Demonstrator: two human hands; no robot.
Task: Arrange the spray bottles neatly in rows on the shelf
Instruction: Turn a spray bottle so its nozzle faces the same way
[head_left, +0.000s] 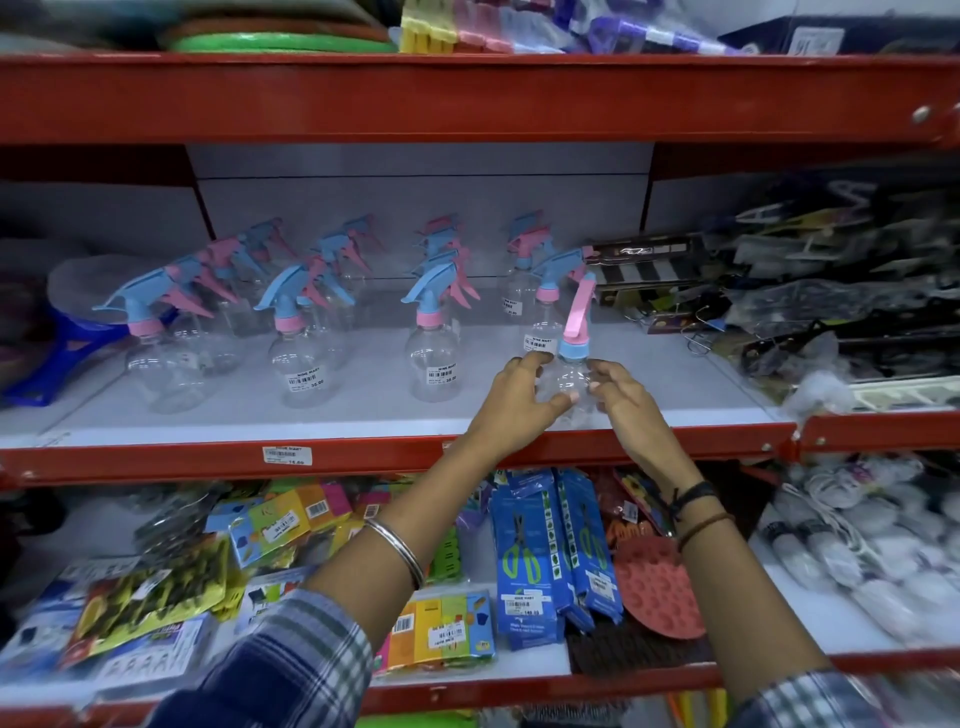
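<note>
Clear spray bottles with blue and pink trigger heads stand in rows running front to back on the white middle shelf (363, 415). Front bottles stand at the left (161, 358), at the centre left (301, 364) and in the middle (434, 358). At the front of the rightmost row, a clear bottle with a pink trigger and blue collar (569, 374) stands near the shelf edge. My left hand (519, 400) and my right hand (621, 400) both grip its round body from either side. Another bottle (545, 317) stands right behind it.
Black packaged goods (779, 291) pile up at the right of the same shelf, and a blue plastic item (57, 364) lies at its left. The red shelf lip (208, 460) runs below my hands. The lower shelf holds colourful packets and blue scissor boxes (550, 551).
</note>
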